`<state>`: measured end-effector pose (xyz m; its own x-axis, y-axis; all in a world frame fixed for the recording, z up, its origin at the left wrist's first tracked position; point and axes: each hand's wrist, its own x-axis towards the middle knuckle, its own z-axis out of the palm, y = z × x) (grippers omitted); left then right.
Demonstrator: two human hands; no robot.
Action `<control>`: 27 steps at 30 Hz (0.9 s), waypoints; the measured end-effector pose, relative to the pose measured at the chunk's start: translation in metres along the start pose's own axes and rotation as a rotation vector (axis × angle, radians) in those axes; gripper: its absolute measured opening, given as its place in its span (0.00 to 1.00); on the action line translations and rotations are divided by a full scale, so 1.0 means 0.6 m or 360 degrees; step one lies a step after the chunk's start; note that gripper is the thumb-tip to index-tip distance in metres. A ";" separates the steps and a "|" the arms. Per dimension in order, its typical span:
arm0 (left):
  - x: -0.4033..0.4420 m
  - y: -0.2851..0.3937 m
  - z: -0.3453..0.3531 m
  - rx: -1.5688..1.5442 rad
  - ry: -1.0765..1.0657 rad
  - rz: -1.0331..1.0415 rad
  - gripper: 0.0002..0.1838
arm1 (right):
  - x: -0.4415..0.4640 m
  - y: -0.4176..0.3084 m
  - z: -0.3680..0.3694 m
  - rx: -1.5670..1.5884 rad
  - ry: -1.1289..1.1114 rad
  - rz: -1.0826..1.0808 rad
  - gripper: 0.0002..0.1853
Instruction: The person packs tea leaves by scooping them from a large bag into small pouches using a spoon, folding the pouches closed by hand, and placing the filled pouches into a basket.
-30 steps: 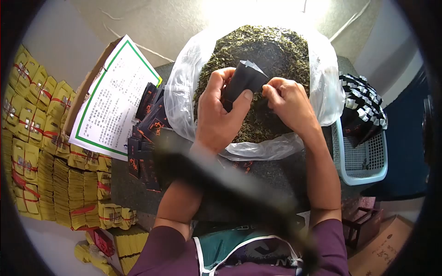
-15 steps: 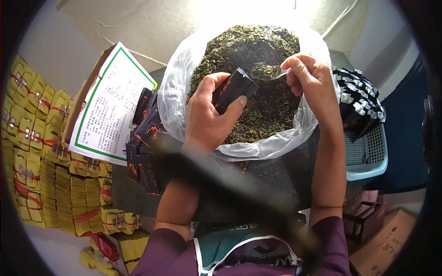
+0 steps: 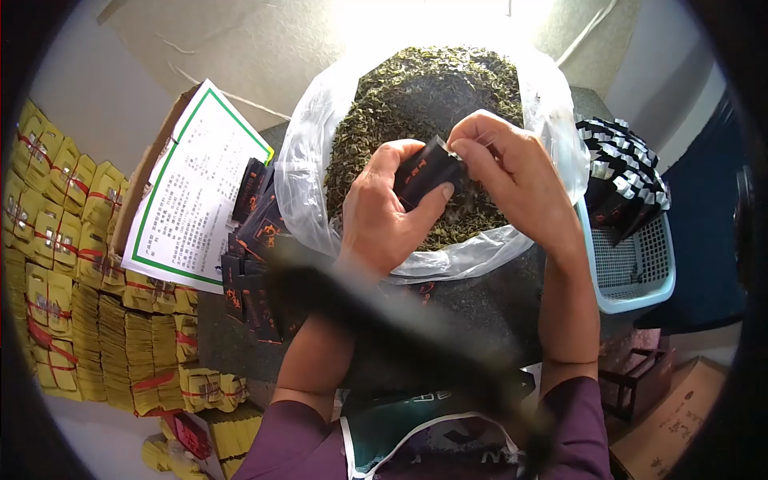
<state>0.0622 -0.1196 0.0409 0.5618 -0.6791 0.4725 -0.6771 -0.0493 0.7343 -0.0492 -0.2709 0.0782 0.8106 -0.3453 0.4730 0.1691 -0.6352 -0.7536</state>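
In the head view, my left hand is wrapped around a small black pouch with orange print, its open top tilted up to the right. My right hand is closed at the pouch's mouth, pinching a clear scoop whose thin edge barely shows between the fingers; its bowl is hidden at the pouch opening. Both hands are over a large clear plastic bag full of dried green leaves that look like tea.
Black printed pouches are piled left of the bag, beside a green-bordered printed sheet. At right, a light blue basket holds several black pouches with silvery ends. Bundled yellow packets are stacked far left. A blurred dark strap crosses the foreground.
My right hand has moved left and down, bringing the leaf-filled scoop to the pouch's mouth. My left hand has shifted slightly right and down with the pouch.
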 end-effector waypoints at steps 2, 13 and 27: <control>0.001 0.000 -0.001 -0.0138 0.0010 -0.0037 0.23 | 0.001 -0.005 0.002 -0.0035 0.0056 -0.0085 0.09; 0.004 0.011 -0.005 -0.0539 0.0028 -0.0208 0.22 | -0.002 -0.024 -0.022 -0.0243 0.0335 -0.0521 0.06; -0.003 0.018 -0.001 -0.1191 0.0126 -0.0385 0.18 | -0.010 -0.029 -0.035 -0.0463 0.0531 -0.0266 0.06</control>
<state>0.0540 -0.1183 0.0482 0.7039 -0.6567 0.2706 -0.0481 0.3360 0.9406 -0.0685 -0.2725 0.0981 0.5531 -0.3949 0.7336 0.0791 -0.8516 -0.5181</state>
